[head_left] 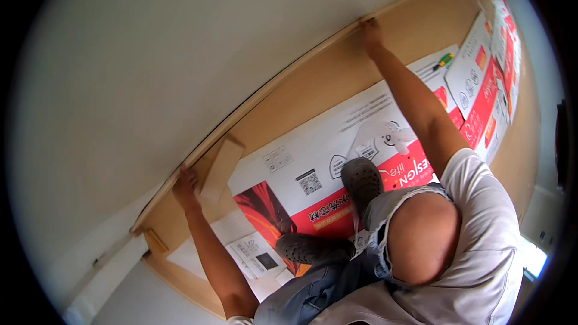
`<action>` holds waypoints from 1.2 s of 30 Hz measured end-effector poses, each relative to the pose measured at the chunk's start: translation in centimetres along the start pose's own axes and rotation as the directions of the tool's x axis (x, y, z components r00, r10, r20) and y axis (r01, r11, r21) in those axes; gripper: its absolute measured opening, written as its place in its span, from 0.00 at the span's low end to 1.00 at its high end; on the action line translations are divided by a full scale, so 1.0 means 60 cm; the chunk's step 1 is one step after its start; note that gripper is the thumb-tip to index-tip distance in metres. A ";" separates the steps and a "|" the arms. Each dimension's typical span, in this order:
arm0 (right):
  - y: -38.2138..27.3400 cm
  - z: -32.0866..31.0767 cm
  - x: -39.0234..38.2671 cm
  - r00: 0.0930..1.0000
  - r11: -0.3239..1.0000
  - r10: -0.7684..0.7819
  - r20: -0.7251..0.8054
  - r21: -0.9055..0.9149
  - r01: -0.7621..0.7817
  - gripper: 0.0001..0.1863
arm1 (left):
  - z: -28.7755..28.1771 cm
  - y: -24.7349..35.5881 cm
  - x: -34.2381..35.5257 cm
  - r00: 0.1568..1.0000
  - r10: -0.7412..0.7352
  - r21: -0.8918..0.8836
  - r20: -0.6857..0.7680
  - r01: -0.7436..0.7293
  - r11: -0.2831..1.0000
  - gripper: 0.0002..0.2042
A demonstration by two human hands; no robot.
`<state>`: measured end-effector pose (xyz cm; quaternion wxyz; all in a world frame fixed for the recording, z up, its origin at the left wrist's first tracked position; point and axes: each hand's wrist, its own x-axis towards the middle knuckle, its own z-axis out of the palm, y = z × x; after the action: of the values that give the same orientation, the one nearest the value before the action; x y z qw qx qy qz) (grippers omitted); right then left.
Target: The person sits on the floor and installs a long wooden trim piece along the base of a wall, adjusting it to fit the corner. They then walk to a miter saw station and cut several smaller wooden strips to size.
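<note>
A long, light wooden board runs slantwise along the pale wall, from lower left to upper right. My left hand is closed on the board's edge near its left end. Farther along, at the upper right, my right hand grips the same edge with the arm stretched out. The fingertips of both hands are partly hidden at the edge. Just right of my left hand, a short wooden piece stands against the board. A smaller wooden block sits near the left corner.
Printed white and red cardboard sheets cover the wooden surface under my dark clogs. A green and yellow cutter-like tool lies near my right forearm. A cardboard flap rises at the right. The wall closes off the far side.
</note>
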<state>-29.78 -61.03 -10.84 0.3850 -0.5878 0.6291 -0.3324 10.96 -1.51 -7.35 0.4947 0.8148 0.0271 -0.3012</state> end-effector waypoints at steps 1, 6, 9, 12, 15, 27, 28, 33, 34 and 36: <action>0.003 0.004 -0.001 0.999 1.000 -0.025 0.032 0.004 0.025 0.24 | -0.003 0.001 -0.001 1.000 -0.014 0.002 -0.014 0.014 1.000 0.33; 0.070 -0.033 0.068 0.993 0.991 -0.118 -0.006 -0.061 0.118 0.24 | 0.036 -0.007 0.013 1.000 -0.002 0.169 0.025 -0.002 0.986 0.27; 0.044 -0.013 0.029 0.996 0.992 -0.088 0.033 -0.091 0.091 0.25 | 0.020 -0.011 -0.029 0.920 0.365 0.570 0.140 -0.377 0.730 0.25; 0.027 0.009 0.018 0.999 0.982 -0.007 0.032 -0.188 0.013 0.28 | 0.033 -0.041 -0.056 0.819 0.538 0.575 0.198 -0.542 0.613 0.25; 0.086 -0.037 0.078 0.981 0.922 -0.187 0.044 -0.338 0.191 0.31 | 0.093 -0.011 -0.117 0.778 0.515 0.730 0.361 -0.579 0.363 0.32; 0.035 0.002 -0.122 0.983 0.948 -0.166 0.083 -0.262 0.182 0.26 | 0.059 -0.028 -0.164 0.803 0.356 0.712 0.478 -0.592 0.379 0.37; 0.033 -0.001 -0.153 0.902 0.861 -0.411 0.130 -0.270 0.431 0.23 | 0.073 -0.030 -0.175 0.761 0.378 0.677 0.528 -0.645 0.354 0.37; -0.069 0.094 -0.436 0.338 0.489 -0.691 0.639 0.069 0.870 0.15 | 0.120 -0.051 -0.245 0.730 0.379 0.636 0.569 -0.683 0.360 0.35; -0.101 0.124 -0.487 0.201 0.473 -0.653 0.730 0.185 0.861 0.15 | 0.122 -0.056 -0.263 0.719 0.384 0.620 0.580 -0.695 0.364 0.35; -0.140 0.187 -0.570 -0.043 0.387 -0.598 0.801 0.335 0.859 0.16 | 0.123 -0.069 -0.297 0.708 0.367 0.612 0.603 -0.706 0.356 0.33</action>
<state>-15.48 -27.33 -5.70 0.3069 -0.9492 -0.0300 -0.0632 -8.44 -0.98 -3.82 0.1291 0.8339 -0.4802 -0.2395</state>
